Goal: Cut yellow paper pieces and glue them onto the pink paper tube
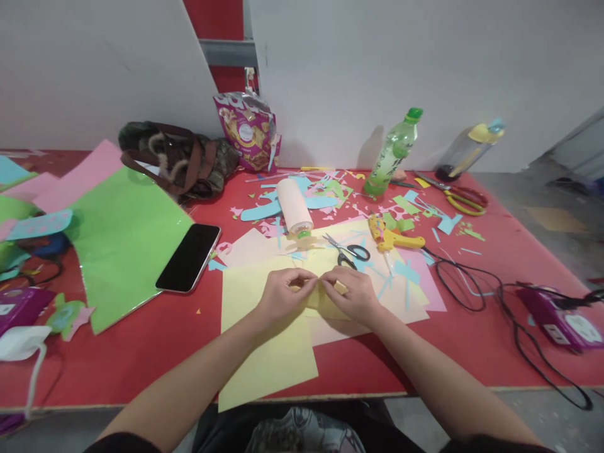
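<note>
My left hand [284,294] and my right hand [353,293] meet over the yellow paper [268,333] in a fingertip pinch. Whatever lies between the fingertips is too small to make out. Just beyond my right hand are scissors [346,250] with black handles, their blades parted. A pale pink paper-wrapped bottle [293,206] with a green cap lies farther back, on blue paper wing shapes [262,211]. The yellow hot glue gun [395,239] rests right of the scissors, beside thin blue paper strips [384,286].
Left are a black-screened phone [189,258], green sheets [127,239] and a camouflage bag [179,160]. Behind stand a snack bag [248,132], a green-capped drink bottle [392,154] and a yellow-topped bottle [469,151]. Large scissors [460,196], paper scraps [340,185] and a black cord [503,299] lie right.
</note>
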`<state>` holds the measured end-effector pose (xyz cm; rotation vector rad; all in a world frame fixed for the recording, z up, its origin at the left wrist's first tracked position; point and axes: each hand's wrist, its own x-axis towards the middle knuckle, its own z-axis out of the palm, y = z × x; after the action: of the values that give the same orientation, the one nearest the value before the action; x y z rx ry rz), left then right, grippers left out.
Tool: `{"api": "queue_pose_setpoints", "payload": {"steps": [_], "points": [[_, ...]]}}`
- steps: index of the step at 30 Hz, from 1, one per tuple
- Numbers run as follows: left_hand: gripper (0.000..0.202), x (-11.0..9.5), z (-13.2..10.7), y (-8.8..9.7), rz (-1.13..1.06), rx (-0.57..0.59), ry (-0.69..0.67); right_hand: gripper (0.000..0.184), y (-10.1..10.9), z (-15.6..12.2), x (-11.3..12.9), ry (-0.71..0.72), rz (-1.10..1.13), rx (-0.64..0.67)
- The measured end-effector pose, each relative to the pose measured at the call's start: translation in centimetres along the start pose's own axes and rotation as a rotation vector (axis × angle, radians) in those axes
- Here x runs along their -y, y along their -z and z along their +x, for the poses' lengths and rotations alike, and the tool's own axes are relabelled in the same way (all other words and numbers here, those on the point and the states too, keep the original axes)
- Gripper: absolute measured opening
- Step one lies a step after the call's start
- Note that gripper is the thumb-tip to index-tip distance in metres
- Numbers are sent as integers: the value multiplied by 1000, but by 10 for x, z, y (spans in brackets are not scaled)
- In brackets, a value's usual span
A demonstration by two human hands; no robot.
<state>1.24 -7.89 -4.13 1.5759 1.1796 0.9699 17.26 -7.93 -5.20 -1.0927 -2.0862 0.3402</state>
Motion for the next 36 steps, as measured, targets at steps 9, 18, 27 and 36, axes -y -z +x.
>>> {"api": "queue_pose_setpoints", "payload": {"steps": [9, 18, 27, 36], "points": [[15, 9, 7, 5, -34, -40, 27, 20, 5, 5, 3, -33, 0, -41], [15, 4, 3, -1, -81, -164, 104, 20, 5, 5, 3, -68, 18, -69], [15, 5, 8, 4, 64, -65, -41, 17, 5, 7, 3, -65, 22, -66], [16, 9, 1, 2, 218, 6, -210, 12, 5, 7, 2, -51, 61, 6]]}}
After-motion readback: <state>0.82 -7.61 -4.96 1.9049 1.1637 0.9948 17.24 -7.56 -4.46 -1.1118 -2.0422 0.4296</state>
